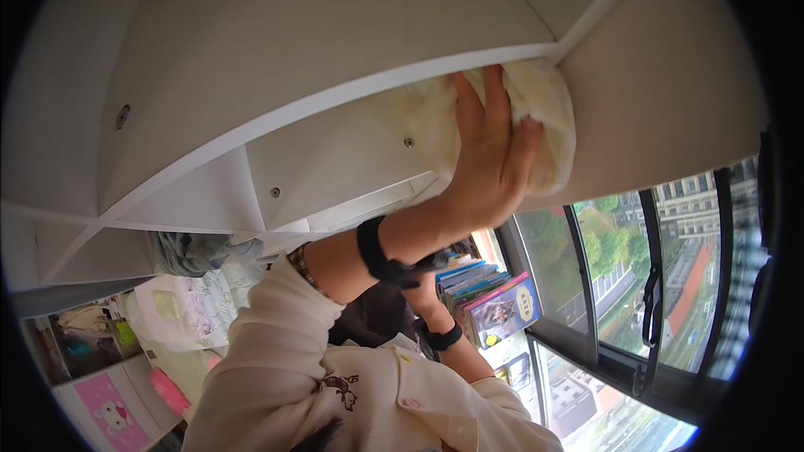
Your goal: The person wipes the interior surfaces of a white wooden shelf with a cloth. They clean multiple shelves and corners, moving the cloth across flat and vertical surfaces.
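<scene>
A folded, fluffy cream textile [549, 138] sits in a white shelf compartment, against its right side panel. My left hand [493, 138] reaches up to it with fingers spread over its front, and the thumb presses into the pile. The shelf edge is just above the fingertips. My right hand [424, 292] is lower, in front of my chest and near the left wrist. Its fingers are mostly hidden behind the black device strapped to my left wrist [402, 270], so whether it holds anything cannot be told.
White shelf boards [326, 100] with screw fittings surround the compartment. Grey fabric [201, 251] lies in a lower compartment on the left. Upright books [496, 307] stand beside dark-framed windows [650, 276] on the right. Pale bedding [182, 307] and a pink-panelled cabinet [113, 408] are at lower left.
</scene>
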The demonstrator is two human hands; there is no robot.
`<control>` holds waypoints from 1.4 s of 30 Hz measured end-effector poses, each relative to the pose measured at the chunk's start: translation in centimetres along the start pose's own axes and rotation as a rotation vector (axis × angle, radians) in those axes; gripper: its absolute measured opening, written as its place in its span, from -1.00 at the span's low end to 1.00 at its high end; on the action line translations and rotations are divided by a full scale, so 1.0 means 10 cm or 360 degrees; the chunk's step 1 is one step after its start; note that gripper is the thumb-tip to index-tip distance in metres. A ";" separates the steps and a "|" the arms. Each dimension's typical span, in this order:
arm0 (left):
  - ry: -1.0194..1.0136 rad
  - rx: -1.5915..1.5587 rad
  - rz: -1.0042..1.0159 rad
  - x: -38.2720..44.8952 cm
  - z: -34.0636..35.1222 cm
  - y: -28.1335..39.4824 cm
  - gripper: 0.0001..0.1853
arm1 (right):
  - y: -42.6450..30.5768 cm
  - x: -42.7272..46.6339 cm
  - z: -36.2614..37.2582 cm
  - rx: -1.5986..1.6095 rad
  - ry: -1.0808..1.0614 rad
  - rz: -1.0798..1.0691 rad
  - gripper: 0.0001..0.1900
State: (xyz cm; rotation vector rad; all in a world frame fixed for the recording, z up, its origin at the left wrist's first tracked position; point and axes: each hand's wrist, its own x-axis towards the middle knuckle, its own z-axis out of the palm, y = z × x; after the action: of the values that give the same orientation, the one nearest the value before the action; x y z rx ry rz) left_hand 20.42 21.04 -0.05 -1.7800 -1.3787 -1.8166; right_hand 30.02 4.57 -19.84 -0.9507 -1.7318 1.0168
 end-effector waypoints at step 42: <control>0.0456 -0.0081 -0.1132 -0.87 -3.37 0.27 -0.57 | -2.15 1.26 1.82 0.1434 -0.0238 -0.0619 -0.63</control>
State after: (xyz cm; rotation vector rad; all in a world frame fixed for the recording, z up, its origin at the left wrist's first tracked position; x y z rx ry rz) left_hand 2.65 -9.00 -0.04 -1.0325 -2.0043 -2.3298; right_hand 5.36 3.76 -1.25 0.0336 -1.2618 1.4181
